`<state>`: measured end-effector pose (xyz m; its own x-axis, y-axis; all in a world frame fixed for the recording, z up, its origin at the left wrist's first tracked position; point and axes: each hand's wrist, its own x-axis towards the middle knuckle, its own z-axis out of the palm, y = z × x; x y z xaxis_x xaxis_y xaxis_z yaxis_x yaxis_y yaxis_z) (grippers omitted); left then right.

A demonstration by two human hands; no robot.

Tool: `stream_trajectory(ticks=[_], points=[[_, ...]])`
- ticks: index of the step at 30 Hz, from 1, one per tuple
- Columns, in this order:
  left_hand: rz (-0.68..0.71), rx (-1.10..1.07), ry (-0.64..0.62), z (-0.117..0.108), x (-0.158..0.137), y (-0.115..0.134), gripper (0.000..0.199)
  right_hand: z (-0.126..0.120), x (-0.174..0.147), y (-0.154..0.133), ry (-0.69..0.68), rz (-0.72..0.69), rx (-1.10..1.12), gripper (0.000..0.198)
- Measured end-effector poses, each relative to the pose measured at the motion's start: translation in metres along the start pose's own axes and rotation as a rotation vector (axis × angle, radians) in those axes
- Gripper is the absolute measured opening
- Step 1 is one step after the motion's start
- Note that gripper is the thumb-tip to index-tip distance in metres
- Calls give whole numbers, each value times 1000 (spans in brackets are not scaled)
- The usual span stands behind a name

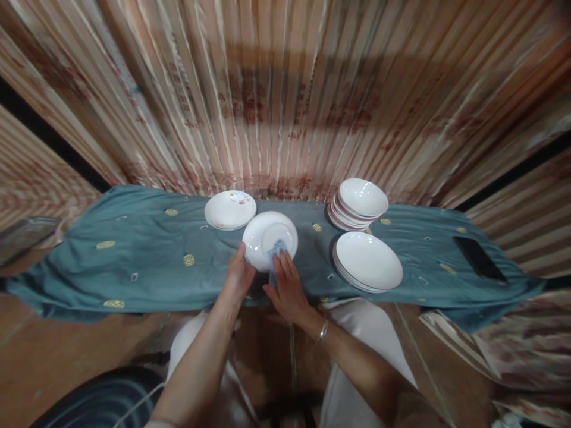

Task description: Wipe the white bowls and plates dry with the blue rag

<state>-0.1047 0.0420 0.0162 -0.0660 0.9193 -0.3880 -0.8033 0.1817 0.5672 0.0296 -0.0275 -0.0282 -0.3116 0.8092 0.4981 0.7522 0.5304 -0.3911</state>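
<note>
A white plate (256,235) is tilted up above the near side of the table, its underside with the round foot ring facing me. My left hand (239,270) grips its lower left rim. Pressed against the plate at the lower right of the ring is a light blue cloth (274,264), held under the fingers of my right hand (286,285). Just behind and to the left lies a white plate with a small floral print (229,209). Right of my hands stand a stack of large white plates (369,260) and, behind it, a stack of white bowls (362,198).
A green cloth with yellow pineapple prints (151,261) covers the long table. At its right end lies a black phone (479,258). A pleated patterned curtain (276,107) hangs behind. Beside my left leg is a dark round ridged object (102,404).
</note>
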Motion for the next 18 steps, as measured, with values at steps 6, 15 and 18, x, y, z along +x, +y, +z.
stream_trajectory(ticks=[6, 15, 18], points=[[4, 24, -29, -1, 0, 0, 26, 3, 8, -8, -94, -113, -34, 74], [-1, -21, -10, 9, -13, 1, 19, -7, 36, -5, -49, -243, -198, 69], [-23, -22, -59, 10, -17, 3, 23, -13, 39, -2, -12, -240, -223, 66]])
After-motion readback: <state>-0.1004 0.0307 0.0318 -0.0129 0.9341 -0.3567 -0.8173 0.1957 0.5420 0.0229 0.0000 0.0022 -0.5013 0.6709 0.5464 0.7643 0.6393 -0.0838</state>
